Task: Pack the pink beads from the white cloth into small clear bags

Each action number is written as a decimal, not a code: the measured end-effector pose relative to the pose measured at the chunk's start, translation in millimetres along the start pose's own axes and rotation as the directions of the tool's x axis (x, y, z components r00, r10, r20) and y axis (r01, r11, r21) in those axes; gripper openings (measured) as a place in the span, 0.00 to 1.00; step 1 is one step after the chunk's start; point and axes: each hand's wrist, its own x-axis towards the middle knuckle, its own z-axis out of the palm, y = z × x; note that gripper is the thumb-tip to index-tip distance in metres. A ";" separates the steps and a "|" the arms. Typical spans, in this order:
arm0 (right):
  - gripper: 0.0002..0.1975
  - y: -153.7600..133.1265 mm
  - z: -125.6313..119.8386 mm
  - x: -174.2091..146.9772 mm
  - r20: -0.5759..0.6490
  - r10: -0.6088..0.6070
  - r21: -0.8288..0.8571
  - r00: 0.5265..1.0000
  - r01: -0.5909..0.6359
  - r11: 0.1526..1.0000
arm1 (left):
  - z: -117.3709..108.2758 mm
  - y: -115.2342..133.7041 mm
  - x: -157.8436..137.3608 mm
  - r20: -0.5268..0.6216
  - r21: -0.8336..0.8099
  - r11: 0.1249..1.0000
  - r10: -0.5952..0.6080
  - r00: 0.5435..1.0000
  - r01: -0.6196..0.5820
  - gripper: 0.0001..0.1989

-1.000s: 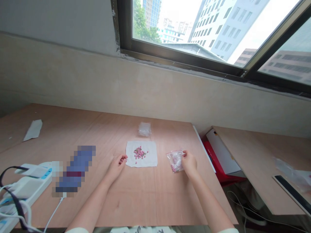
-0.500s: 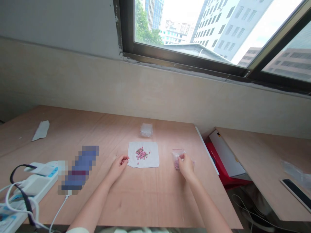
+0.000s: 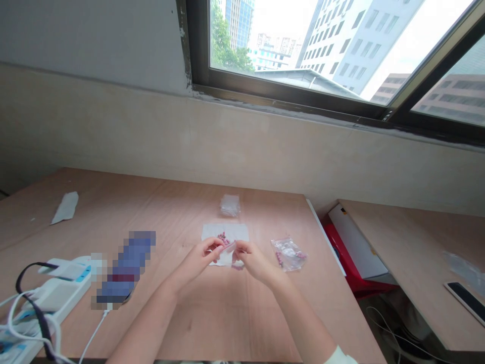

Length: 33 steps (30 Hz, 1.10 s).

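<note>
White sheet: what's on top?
Small pink pieces lie on the white sheet. The left hand and right hand, pinching a clear bag, cover part of its near side; anything behind them is hidden.

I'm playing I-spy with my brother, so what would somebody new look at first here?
Probably the big bright window at the upper right, with tall buildings outside. Next, the left hand and right hand, close together at the near side of the white sheet, pinching what looks like a small clear bag. Pink bead-like bits lie on the sheet just beyond their fingers.
</note>
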 end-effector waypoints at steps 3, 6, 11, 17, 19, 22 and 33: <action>0.08 -7.9 -1.8 6.0 0.015 -0.009 -0.028 1.000 0.009 1.000 | -6.5 4.8 -3.7 0.012 -0.038 0.999 0.002 1.000 -0.002 0.10; 0.07 -11.9 -2.7 8.1 0.035 0.003 -0.103 0.999 0.001 0.995 | -10.2 8.0 -6.6 0.003 -0.032 0.999 -0.005 1.000 0.005 0.08; 0.08 -17.2 6.4 0.2 -0.351 -0.165 -0.316 0.922 0.050 0.948 | -8.5 20.1 -11.9 -0.032 -0.025 0.998 -0.051 0.998 0.050 0.06; 0.12 -26.8 26.0 -8.6 -0.144 -0.089 -0.076 0.986 0.078 0.994 | -4.9 28.0 -14.7 -0.038 -0.043 0.997 -0.064 0.997 0.062 0.10; 0.11 -26.9 30.1 -5.4 -0.148 -0.083 -0.039 0.985 0.078 0.996 | -4.6 26.0 -13.1 -0.063 -0.056 0.996 -0.078 0.995 0.074 0.11; 0.09 -27.5 31.4 2.4 -0.157 -0.041 0.005 0.987 0.042 0.999 | -4.4 19.1 -9.5 -0.081 -0.078 0.994 -0.080 0.993 0.074 0.12; 0.09 -21.9 22.6 21.5 -0.249 0.027 -0.138 0.968 -0.063 0.988 | -16.5 4.1 3.4 -0.250 -0.106 0.993 -0.072 0.965 0.047 0.12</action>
